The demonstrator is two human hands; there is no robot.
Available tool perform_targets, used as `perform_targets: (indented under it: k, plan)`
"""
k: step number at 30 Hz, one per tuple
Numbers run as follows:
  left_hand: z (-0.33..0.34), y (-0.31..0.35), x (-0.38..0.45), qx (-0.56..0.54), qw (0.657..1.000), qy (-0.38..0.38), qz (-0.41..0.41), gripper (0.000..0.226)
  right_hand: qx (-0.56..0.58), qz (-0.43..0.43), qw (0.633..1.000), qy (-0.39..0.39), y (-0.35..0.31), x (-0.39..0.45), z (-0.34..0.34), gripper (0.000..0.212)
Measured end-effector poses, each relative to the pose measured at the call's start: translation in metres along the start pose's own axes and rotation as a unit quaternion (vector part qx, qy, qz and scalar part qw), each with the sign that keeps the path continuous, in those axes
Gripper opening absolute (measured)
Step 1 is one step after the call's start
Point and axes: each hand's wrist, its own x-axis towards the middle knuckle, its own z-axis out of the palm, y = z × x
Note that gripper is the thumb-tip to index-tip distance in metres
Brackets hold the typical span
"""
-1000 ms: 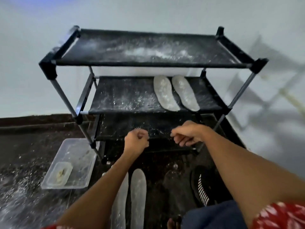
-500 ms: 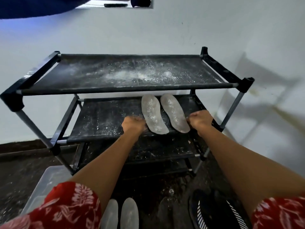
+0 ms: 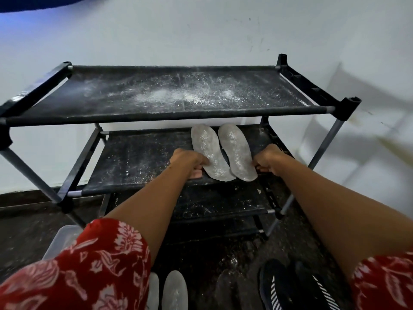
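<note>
Both hands are curled round the front edge of the middle shelf (image 3: 138, 162) of a black rack (image 3: 348, 108). The left hand (image 3: 187, 161) has its fingers tucked under the bar and its thumb against the left insole (image 3: 209, 153). The right hand (image 3: 269, 158) is clenched just beside the right insole (image 3: 237, 151). The shelf is dark fabric, speckled with white powder. The two grey insoles lie side by side on its right half, near ends reaching the front edge, dusted with the same powder.
</note>
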Motion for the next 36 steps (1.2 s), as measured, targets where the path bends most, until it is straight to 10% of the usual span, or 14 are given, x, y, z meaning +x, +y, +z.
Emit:
perform_targets:
  k: [21, 36]
  plan:
    - [-0.006, -0.005, 0.011, -0.072, 0.996, -0.038, 0.022, 0.030, 0.152, -0.006, 0.987, -0.054, 0.009, -0.002, -0.009, 0.019]
    - [-0.064, -0.085, -0.125, -0.154, 0.984, -0.088, 0.007, 0.012, 0.263, 0.042, 0.961, -0.072, 0.034, -0.144, -0.008, 0.027]
